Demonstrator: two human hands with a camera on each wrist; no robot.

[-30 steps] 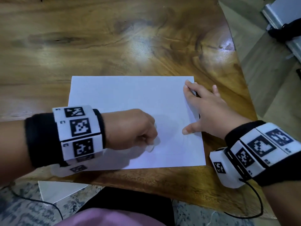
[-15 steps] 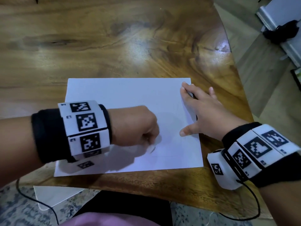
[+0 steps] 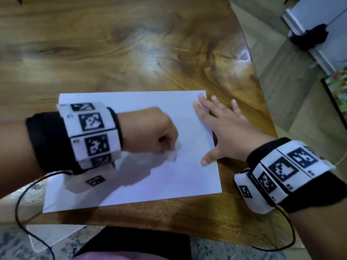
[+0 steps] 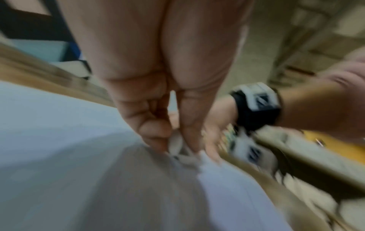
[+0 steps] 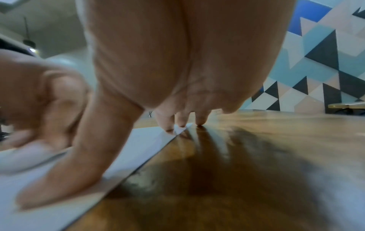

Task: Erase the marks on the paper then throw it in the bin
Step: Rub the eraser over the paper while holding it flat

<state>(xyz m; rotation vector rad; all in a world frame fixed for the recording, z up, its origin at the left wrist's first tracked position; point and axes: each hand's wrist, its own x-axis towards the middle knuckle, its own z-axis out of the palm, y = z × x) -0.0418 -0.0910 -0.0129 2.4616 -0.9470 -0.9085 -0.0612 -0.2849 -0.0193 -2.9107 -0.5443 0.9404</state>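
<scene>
A white sheet of paper [image 3: 135,102] lies flat near the front edge of the wooden table [image 3: 131,44]. My left hand [image 3: 150,131] is curled into a fist over the sheet's middle and pinches a small white eraser [image 3: 173,153], whose tip touches the paper [image 4: 49,125]. The left wrist view shows the eraser [image 4: 178,144] between thumb and fingers, blurred. My right hand [image 3: 223,128] lies flat with spread fingers on the sheet's right edge, thumb on the paper [image 5: 59,195] and outer fingers on the wood. Any marks are too faint to make out.
The table's right edge [image 3: 262,102] drops to a tiled floor. Another white sheet [image 3: 50,234] lies on the floor below the front edge. A black cable [image 3: 22,218] hangs from my left wrist. No bin shows in any view.
My left fist has shifted slightly up and right over the paper with the eraser, rubbing. The dark mark seen beside the eraser earlier no longer shows. My right hand stays pressed on the edge.
</scene>
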